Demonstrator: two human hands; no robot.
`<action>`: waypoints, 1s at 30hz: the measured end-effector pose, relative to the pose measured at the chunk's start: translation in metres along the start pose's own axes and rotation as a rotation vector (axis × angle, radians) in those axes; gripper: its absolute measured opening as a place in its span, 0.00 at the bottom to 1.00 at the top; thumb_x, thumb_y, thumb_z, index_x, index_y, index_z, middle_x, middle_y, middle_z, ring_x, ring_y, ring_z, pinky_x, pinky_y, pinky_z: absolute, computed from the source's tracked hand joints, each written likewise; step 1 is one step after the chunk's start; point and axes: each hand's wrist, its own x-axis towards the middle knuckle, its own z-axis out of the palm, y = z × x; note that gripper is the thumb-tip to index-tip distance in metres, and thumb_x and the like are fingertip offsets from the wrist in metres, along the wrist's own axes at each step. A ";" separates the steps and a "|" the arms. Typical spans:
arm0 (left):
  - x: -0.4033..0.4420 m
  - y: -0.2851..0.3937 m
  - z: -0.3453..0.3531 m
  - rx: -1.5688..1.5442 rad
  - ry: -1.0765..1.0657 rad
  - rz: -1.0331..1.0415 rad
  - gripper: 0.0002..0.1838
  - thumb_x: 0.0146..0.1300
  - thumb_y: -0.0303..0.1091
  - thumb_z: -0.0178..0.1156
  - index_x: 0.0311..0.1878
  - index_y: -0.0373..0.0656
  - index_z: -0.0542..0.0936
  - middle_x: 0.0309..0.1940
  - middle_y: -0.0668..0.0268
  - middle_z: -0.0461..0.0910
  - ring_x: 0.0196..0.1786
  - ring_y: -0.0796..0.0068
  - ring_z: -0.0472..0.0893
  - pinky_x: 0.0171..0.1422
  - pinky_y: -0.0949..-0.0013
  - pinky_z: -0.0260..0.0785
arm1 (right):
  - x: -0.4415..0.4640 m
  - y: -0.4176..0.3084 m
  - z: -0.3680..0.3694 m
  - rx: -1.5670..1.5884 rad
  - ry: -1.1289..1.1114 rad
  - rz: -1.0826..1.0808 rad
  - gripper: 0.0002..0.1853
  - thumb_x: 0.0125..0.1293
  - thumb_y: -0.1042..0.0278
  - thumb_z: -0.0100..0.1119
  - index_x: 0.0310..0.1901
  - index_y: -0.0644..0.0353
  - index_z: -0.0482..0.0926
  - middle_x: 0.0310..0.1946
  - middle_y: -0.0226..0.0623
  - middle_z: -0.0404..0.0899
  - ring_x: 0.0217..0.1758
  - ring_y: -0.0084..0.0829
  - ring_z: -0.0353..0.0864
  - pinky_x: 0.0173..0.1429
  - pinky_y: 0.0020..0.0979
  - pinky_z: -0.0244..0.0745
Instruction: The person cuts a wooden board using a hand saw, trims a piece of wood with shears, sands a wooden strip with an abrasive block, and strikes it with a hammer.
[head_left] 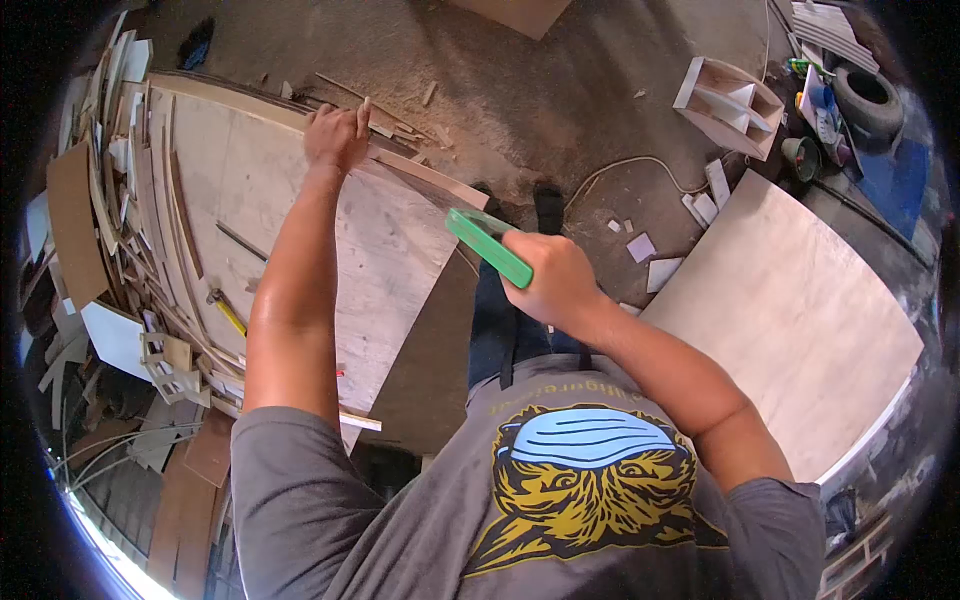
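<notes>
My right hand (560, 280) is closed around the green handle of a saw (490, 247). The saw's blade is thin and hard to make out, near the edge of a narrow wooden strip (430, 178). That strip runs along the far edge of a large pale plywood board (380, 260). My left hand (338, 138) rests on the strip at the board's far edge, fingers bent over it; the fingers are partly apart, and part of the grip is hidden.
Wood offcuts (165, 190) pile up at the left, beside a yellow-handled hammer (230, 316). Another plywood sheet (790, 320) lies at the right. Behind it are a divided wooden box (732, 105), a tire (866, 98) and a cable (625, 161) on the floor.
</notes>
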 end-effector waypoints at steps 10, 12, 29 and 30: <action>-0.014 0.008 0.018 -0.274 0.100 -0.049 0.32 0.80 0.54 0.46 0.24 0.44 0.84 0.28 0.57 0.84 0.40 0.51 0.82 0.51 0.51 0.70 | -0.005 -0.004 -0.003 0.003 -0.019 -0.050 0.10 0.57 0.68 0.67 0.34 0.57 0.74 0.29 0.46 0.80 0.34 0.55 0.84 0.37 0.52 0.79; -0.016 0.012 0.010 -0.312 0.130 -0.027 0.31 0.80 0.53 0.48 0.24 0.44 0.83 0.28 0.58 0.84 0.40 0.53 0.82 0.51 0.52 0.70 | -0.016 -0.005 -0.012 0.010 -0.031 -0.065 0.10 0.55 0.72 0.67 0.33 0.58 0.73 0.28 0.46 0.78 0.32 0.54 0.82 0.36 0.50 0.77; -0.013 0.020 0.012 -0.233 0.196 0.005 0.30 0.81 0.51 0.46 0.23 0.47 0.84 0.27 0.64 0.85 0.40 0.58 0.83 0.49 0.56 0.69 | -0.055 -0.015 -0.059 -0.114 -0.084 0.009 0.10 0.54 0.72 0.68 0.31 0.58 0.74 0.24 0.45 0.76 0.30 0.55 0.81 0.34 0.50 0.78; -0.013 0.019 0.013 -0.229 0.194 0.005 0.30 0.81 0.51 0.46 0.23 0.47 0.84 0.27 0.63 0.85 0.40 0.58 0.83 0.49 0.56 0.69 | -0.050 -0.011 -0.054 -0.134 -0.103 0.004 0.09 0.55 0.71 0.68 0.33 0.57 0.74 0.24 0.46 0.77 0.30 0.57 0.81 0.35 0.51 0.78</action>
